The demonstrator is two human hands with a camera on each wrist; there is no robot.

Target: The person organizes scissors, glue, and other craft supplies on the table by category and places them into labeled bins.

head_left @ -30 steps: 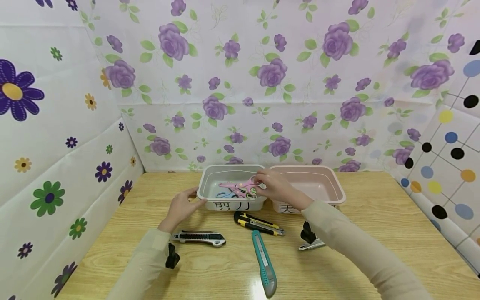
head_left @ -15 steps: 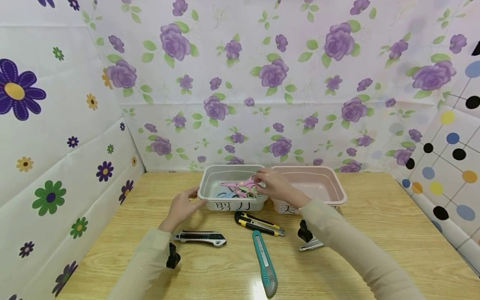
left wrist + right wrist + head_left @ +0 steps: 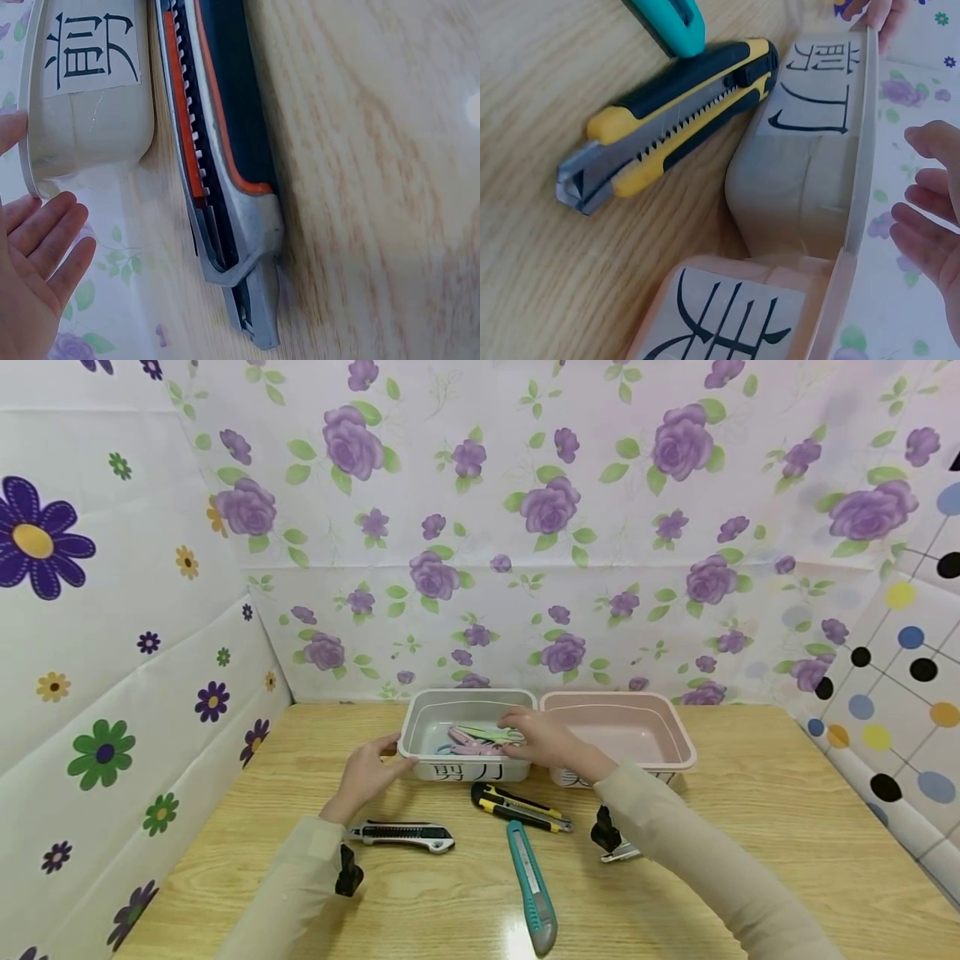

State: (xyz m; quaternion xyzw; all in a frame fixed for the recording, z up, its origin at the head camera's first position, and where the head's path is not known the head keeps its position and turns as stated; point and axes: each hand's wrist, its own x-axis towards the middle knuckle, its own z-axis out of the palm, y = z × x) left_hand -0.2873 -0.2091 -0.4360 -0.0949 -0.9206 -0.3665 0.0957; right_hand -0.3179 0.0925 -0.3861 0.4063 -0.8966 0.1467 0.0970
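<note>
My left hand (image 3: 367,777) rests at the left end of the grey bin (image 3: 405,739), thumb at the front rim and fingers along its side. In the left wrist view its straight fingers (image 3: 56,236) spread beside the bin's corner. Inside the bin lie pink scissors (image 3: 472,748) and green scissors (image 3: 487,734). Over the bin's right end is my right hand (image 3: 543,737), close to the green scissors, its fingertips partly hidden. The right wrist view shows its fingers (image 3: 930,199) loosely bent, nothing visible between them.
A pink bin (image 3: 678,735) stands to the right, against the grey one. On the table lie a silver-and-black utility knife (image 3: 401,835), a yellow-and-black one (image 3: 521,807), a teal one (image 3: 532,889) and another (image 3: 621,852) partly under the right forearm. Patterned cloth surrounds the table.
My right hand has let go of the pink scissors, which have dropped lower in the bin. The green scissors now show above them. My left hand stays at the bin's end.
</note>
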